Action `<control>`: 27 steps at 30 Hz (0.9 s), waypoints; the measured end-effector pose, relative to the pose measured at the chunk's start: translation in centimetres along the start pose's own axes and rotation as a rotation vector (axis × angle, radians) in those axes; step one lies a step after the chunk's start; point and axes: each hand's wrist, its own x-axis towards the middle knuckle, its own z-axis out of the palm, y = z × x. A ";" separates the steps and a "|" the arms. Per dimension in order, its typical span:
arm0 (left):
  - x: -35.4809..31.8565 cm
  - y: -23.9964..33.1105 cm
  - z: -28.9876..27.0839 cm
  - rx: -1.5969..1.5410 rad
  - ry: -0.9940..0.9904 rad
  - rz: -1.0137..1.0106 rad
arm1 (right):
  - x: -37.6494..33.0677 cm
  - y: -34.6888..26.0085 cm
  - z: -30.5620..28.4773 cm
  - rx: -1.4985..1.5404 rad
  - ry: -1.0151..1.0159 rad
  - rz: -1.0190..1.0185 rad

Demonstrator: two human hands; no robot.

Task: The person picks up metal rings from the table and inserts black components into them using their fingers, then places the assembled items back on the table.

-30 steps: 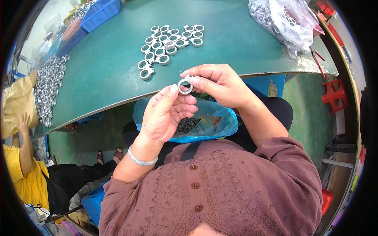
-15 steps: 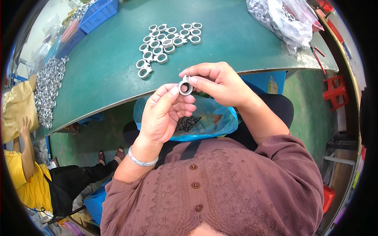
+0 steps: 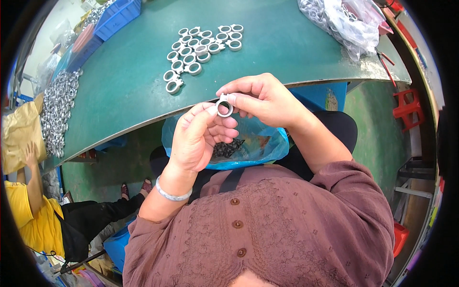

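A small grey metal ring clamp (image 3: 231, 111) with a lug on top is held up between my two hands, just off the table's near edge. My left hand (image 3: 193, 138) pinches its left side between thumb and fingers, the other fingers curled below. Thumb and forefinger of my right hand (image 3: 267, 101) close on the lug at the upper right. Below the hands, an open blue plastic bag (image 3: 275, 152) on my lap contains small black pieces (image 3: 228, 149). Beyond them, several similar metal ring clamps (image 3: 193, 68) lie grouped on the green table (image 3: 129, 71).
A heap of metal rings (image 3: 57, 112) covers the table's left end, near blue crates (image 3: 117, 21). Clear plastic bags of rings (image 3: 339, 28) and red-handled pliers (image 3: 385, 64) are at right. A red stool (image 3: 408, 110) stands right; a person in yellow (image 3: 40, 220) sits left.
The ring clamp has turned slightly in my fingers, so its opening faces me more fully. Both hands keep their hold in nearly the same place.
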 end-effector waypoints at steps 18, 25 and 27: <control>0.2 -0.2 -0.2 -0.025 -0.012 -0.028 | 0.1 0.3 -0.3 0.079 -0.043 0.084; 0.1 0.0 0.0 -0.038 -0.038 0.003 | 0.2 0.3 -0.4 0.102 -0.046 0.113; 0.1 0.0 0.0 -0.055 -0.055 0.009 | 0.2 0.4 -0.4 0.119 -0.051 0.112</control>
